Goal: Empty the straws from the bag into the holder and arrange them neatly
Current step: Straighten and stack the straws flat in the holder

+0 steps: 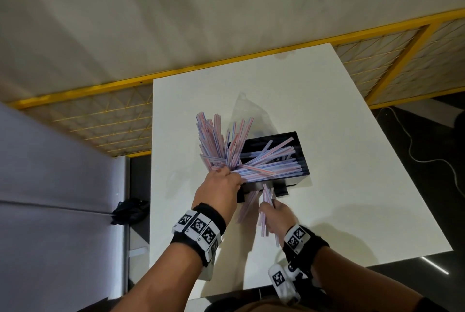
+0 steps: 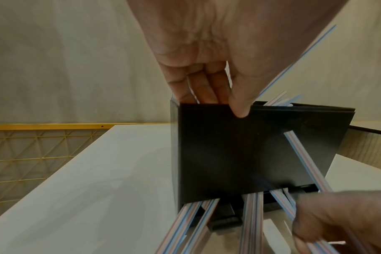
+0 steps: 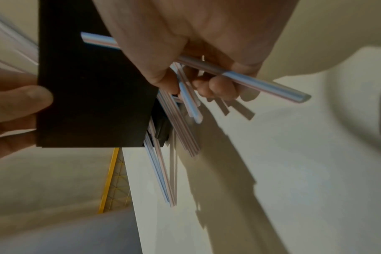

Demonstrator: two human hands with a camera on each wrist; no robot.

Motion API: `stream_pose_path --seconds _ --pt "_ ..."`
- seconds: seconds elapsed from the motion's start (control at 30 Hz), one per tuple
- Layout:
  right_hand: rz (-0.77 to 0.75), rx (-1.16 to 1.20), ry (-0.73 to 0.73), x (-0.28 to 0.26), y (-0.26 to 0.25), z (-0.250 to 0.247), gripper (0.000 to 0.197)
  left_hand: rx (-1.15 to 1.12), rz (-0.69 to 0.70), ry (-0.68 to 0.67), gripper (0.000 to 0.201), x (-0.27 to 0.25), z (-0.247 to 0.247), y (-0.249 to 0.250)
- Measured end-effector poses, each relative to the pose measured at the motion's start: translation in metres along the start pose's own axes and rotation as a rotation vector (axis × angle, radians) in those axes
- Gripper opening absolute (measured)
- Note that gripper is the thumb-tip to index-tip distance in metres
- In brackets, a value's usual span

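The left hand [image 1: 218,187] grips the near-left corner of the black straw holder [image 1: 289,139] — thumb pressed on the outer wall, fingers [image 2: 203,86] curled over the rim among the straws. The right hand [image 1: 276,213] is closed around a few striped straws [image 1: 265,201] poking from the slot at the holder's base. More straws [image 1: 264,160] fan out of the open top, some lying crosswise. The clear bag [image 1: 245,110] lies behind the holder on the white table [image 1: 352,186].

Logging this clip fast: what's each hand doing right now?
Left hand: grips the black straw holder's top edge, fingers inside among straws.
Right hand: holds a bunch of striped straws.
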State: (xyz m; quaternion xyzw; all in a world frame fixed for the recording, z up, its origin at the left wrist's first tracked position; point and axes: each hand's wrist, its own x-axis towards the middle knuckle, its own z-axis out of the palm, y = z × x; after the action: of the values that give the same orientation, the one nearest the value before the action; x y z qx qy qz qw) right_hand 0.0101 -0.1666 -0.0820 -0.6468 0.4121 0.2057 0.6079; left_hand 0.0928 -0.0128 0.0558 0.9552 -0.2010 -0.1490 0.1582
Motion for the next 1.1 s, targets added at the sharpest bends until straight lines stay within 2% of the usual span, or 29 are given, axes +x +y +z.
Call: stream_pose_path --seconds 0.13,0.27,0.43,0.67,0.83,1.1 --pt "0.001 0.054 0.023 0.000 -0.009 0.001 0.031 0.002 0.001 0.001 0.025 0.000 0.001 -0.001" --pt "0.055 0.176 -0.055 -0.003 -0.019 0.001 0.039 0.002 -0.003 -0.005 0.026 0.001 0.002 -0.002" --pt "0.112 0.286 -0.078 -0.010 -0.026 -0.001 0.038 0.005 0.001 0.010 0.025 0.001 0.003 -0.002" --pt "0.199 0.464 -0.115 -0.011 -0.043 -0.014 0.015 0.014 0.015 0.024 0.024 0.001 0.004 -0.002" --pt "0.194 0.369 -0.216 -0.018 -0.046 -0.018 0.016 0.002 0.001 0.024 0.024 0.001 0.001 0.001" --pt "0.176 0.143 -0.301 -0.037 -0.036 -0.037 0.016 0.006 0.010 0.057 0.026 0.000 0.003 0.000"
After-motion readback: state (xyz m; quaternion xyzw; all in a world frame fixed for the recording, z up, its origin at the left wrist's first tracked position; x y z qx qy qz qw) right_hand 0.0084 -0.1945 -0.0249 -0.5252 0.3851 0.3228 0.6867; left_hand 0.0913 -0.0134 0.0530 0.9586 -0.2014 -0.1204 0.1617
